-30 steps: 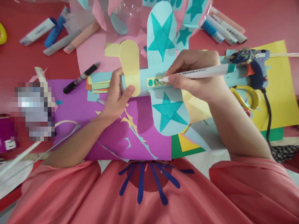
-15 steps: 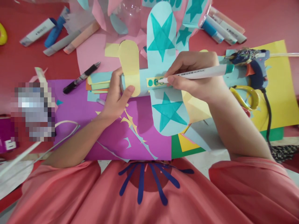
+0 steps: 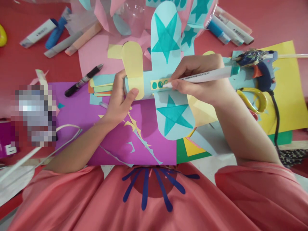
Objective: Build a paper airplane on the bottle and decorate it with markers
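My left hand [image 3: 121, 101] is closed round the tail end of a light blue paper plane [image 3: 166, 72], its thumb on the pale yellow tail piece [image 3: 135, 70]. Green stars mark both wings. A small yellow strip [image 3: 154, 85] with green circles lies on the plane's body. In my right hand [image 3: 201, 78] is a white marker [image 3: 209, 75] with a green end, pinched between fingers and thumb. Its tip touches the strip at the circles, and the side of the hand rests over the plane's front part, hiding it.
A glue gun [image 3: 264, 69] and yellow-handled scissors [image 3: 258, 101] lie at the right. Several markers [image 3: 39, 33] are at the upper left and upper right. A black pen [image 3: 83, 80] and paper scraps [image 3: 134, 126] lie on purple paper [image 3: 154, 150].
The marker tip has shifted slightly left along the strip, and the marker's back end has moved a little left. My left hand holds almost the same place.
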Demonstrator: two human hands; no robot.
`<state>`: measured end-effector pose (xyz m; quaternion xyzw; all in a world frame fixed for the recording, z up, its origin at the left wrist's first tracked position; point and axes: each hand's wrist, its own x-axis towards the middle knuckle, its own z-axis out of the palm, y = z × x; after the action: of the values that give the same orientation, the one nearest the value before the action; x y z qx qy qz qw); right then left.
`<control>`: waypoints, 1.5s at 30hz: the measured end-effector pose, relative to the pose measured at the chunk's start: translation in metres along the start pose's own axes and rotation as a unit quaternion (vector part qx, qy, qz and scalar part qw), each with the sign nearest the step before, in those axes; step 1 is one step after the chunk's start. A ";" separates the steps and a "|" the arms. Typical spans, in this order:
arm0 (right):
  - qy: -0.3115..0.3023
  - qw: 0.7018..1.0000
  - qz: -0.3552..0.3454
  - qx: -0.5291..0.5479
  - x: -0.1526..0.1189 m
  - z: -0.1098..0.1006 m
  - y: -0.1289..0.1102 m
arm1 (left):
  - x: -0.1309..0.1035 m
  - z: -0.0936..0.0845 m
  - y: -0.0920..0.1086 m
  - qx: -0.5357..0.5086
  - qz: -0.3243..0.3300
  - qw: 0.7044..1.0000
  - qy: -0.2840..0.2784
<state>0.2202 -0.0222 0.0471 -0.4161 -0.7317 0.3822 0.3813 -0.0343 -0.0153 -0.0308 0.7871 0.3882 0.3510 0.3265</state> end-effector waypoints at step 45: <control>0.068 0.998 -0.008 0.000 -0.004 0.001 0.003 | 0.001 -0.003 -0.001 -0.059 -0.009 0.998 0.017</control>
<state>0.2213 -0.0248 0.0432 -0.4356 -0.7070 0.3503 0.4332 -0.0370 -0.0134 -0.0301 0.7570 0.3791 0.3833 0.3691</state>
